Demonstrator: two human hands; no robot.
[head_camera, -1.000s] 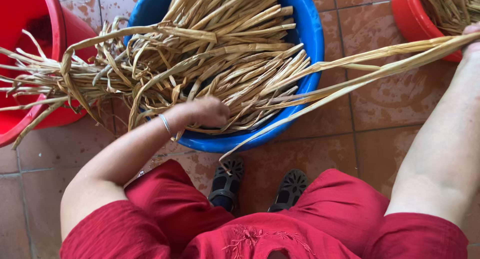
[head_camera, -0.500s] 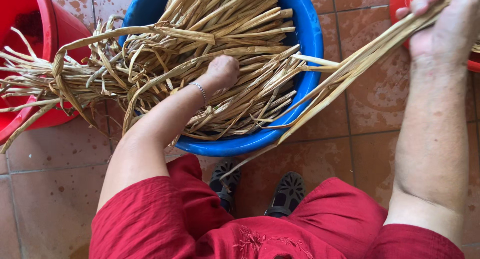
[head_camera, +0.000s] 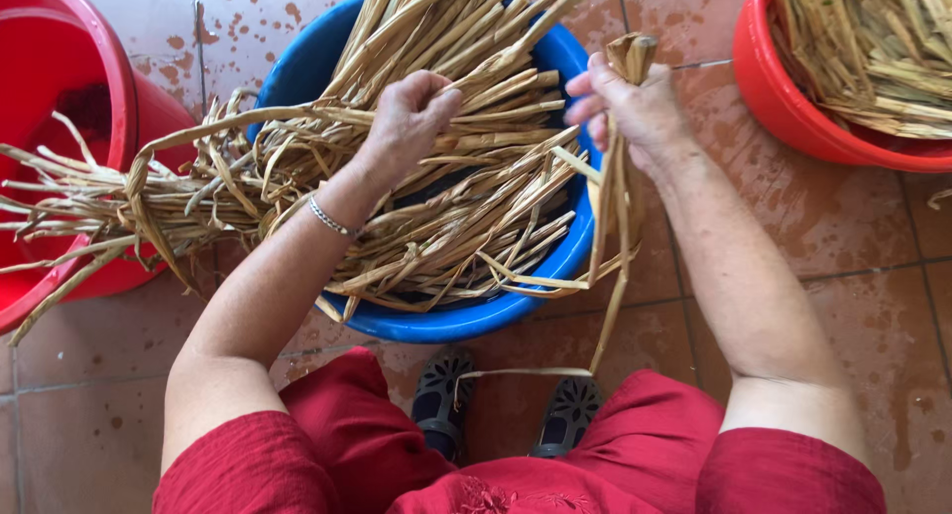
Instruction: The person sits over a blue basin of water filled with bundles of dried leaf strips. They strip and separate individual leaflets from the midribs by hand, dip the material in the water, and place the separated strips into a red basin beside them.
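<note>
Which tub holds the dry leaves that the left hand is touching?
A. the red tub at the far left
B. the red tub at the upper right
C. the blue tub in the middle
C: the left hand rests closed on the dry leaves piled in the blue tub.

Single head-worn view, looking almost straight down from above the person's lap, close range. Blue tub (head_camera: 307, 68) of dried leaf strips (head_camera: 466, 207) fills centre to 12 o'clock; red tubs cut off at 9 o'clock (head_camera: 69, 38) and 1–2 o'clock (head_camera: 793, 108). Tiled floor (head_camera: 873, 276) behind, red clothing and sandals (head_camera: 441, 400) at 6 o'clock. Forearms enter from the bottom edge. No second view to overlap.
</note>
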